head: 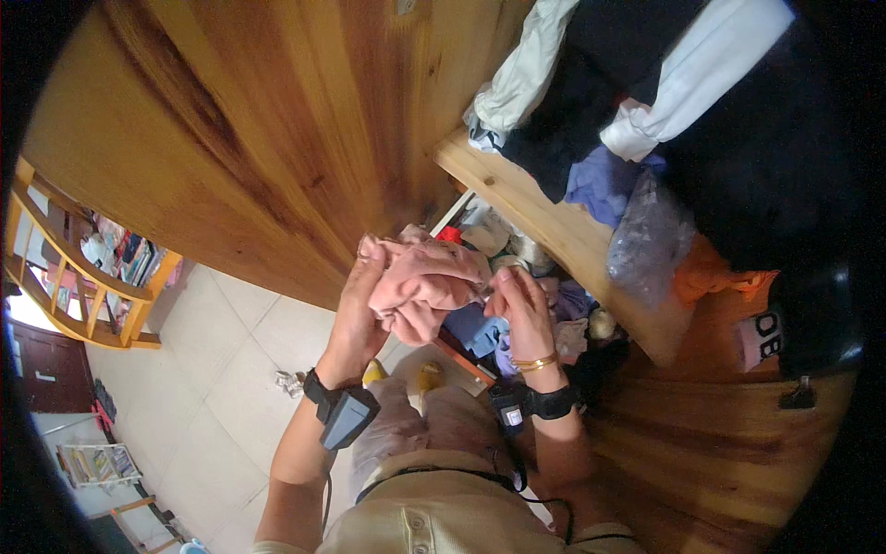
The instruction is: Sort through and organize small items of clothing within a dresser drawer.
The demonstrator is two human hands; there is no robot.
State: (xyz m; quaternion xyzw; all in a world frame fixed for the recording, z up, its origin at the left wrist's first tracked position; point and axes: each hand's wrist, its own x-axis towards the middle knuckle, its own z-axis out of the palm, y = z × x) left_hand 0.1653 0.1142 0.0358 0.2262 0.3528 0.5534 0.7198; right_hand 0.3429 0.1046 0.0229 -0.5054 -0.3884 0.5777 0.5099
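A bundled pink cloth garment point(429, 280) is held up in front of me, crumpled into loose folds. My left hand point(363, 298) grips it from the left, with the thumb laid over the fabric. Close against the garment's right edge is my right hand point(522, 305), its fingers bent; whether they pinch the cloth is unclear. Below and behind both hands an open drawer point(467, 363) holds a heap of clothes, among them a light blue cloth point(486, 337) and a red cloth point(448, 235). The garment and my right hand hide part of the heap.
A wooden shelf edge point(533, 208) runs above the drawer, bearing a clear plastic bag point(651, 239), a purple cloth point(601, 183) and an orange cloth point(723, 270). White sleeves point(716, 69) hang over it. A large wooden door point(277, 138) stands at the left, above the tiled floor point(221, 388).
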